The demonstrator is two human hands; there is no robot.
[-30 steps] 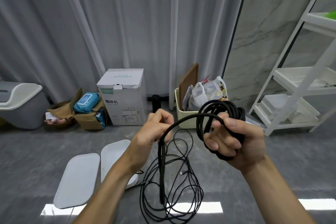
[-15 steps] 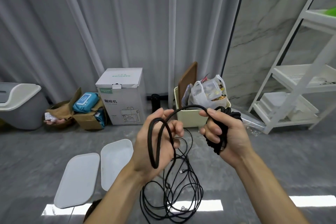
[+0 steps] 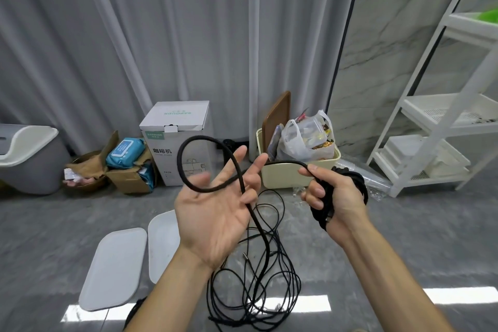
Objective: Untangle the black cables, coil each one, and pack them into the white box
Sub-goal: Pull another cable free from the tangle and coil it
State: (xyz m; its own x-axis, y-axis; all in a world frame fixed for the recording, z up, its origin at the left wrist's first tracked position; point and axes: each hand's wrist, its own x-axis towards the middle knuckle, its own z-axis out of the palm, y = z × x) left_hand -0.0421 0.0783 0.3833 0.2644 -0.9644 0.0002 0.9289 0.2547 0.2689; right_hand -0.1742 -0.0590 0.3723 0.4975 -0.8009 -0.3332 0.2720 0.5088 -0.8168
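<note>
My right hand (image 3: 334, 201) grips a coiled bundle of thick black cable (image 3: 350, 183). The cable's free part runs left from that hand, makes one loop (image 3: 188, 167) over my left hand (image 3: 215, 213) and hangs down to the floor. My left hand is spread open, palm up, with the cable lying across its straight fingers. A tangle of thin black cables (image 3: 258, 286) lies on the floor below both hands. The white box (image 3: 163, 242) and its lid (image 3: 113, 268) lie on the floor at the lower left, the box partly hidden by my left forearm.
A white carton (image 3: 176, 140), an open cardboard box with blue packs (image 3: 126, 167) and a grey bin (image 3: 29, 156) stand along the curtain. A cream bin with a plastic bag (image 3: 299, 167) is behind my hands. A white shelf rack (image 3: 442, 127) stands at the right.
My left hand has opened from a curled hold to flat, straight fingers, and the cable loop has widened and lifted over it. My right hand keeps its grip on the coil.
</note>
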